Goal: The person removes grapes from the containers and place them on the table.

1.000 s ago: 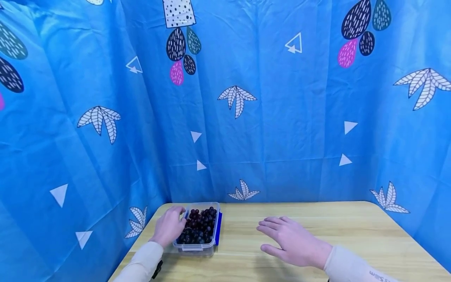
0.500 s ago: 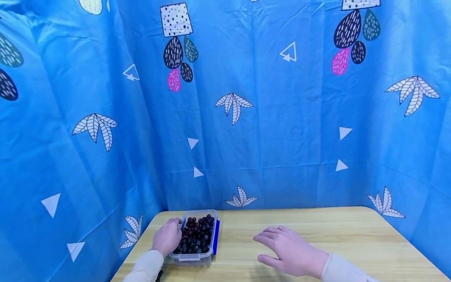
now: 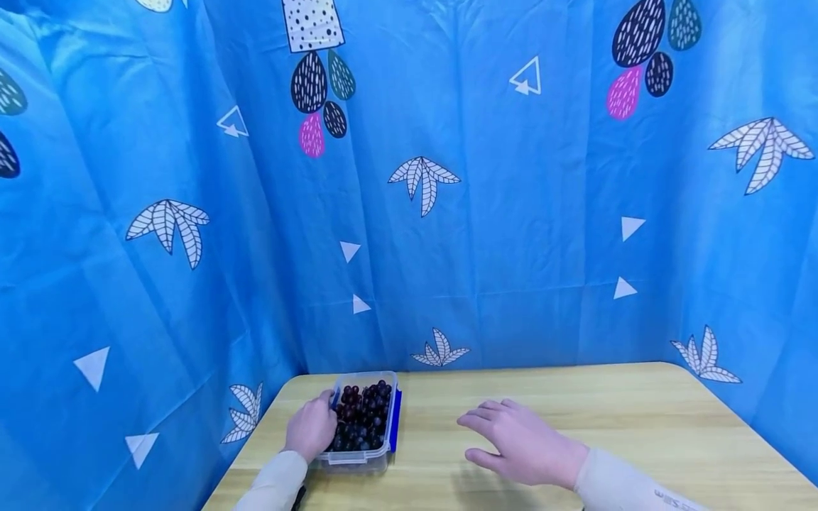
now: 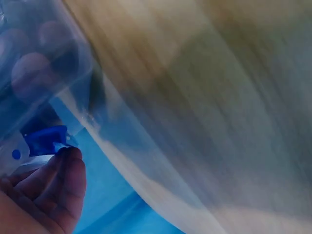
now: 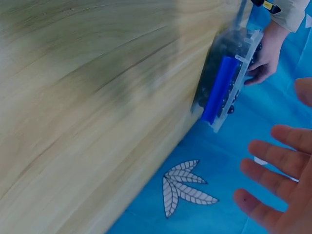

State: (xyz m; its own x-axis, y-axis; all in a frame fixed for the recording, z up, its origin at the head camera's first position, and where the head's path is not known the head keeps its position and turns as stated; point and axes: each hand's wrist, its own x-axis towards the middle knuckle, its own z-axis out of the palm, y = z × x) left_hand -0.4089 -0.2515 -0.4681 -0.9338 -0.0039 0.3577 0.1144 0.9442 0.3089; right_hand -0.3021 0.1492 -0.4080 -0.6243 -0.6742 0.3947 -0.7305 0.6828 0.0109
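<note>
A clear plastic food container (image 3: 358, 460) with blue clips stands at the left of the table, full of dark grapes (image 3: 366, 419). My left hand (image 3: 313, 427) grips its left side at the rim. In the left wrist view, curled fingers (image 4: 68, 180) meet a blue clip (image 4: 46, 140) on that side; the thumb is hidden. Another blue clip (image 5: 219, 90) hangs down along the container's right side. Over the table to the right hovers my right hand (image 3: 520, 443), fingers spread and holding nothing, well apart from the container.
The light wooden table (image 3: 543, 387) runs back to a blue patterned curtain (image 3: 530, 213), which encloses it at the back and both sides. The container sits close to the table's left edge.
My left hand has closed in on the container's left rim and now grips it there. The right hand stays nearly still. The head view has tilted slightly.
</note>
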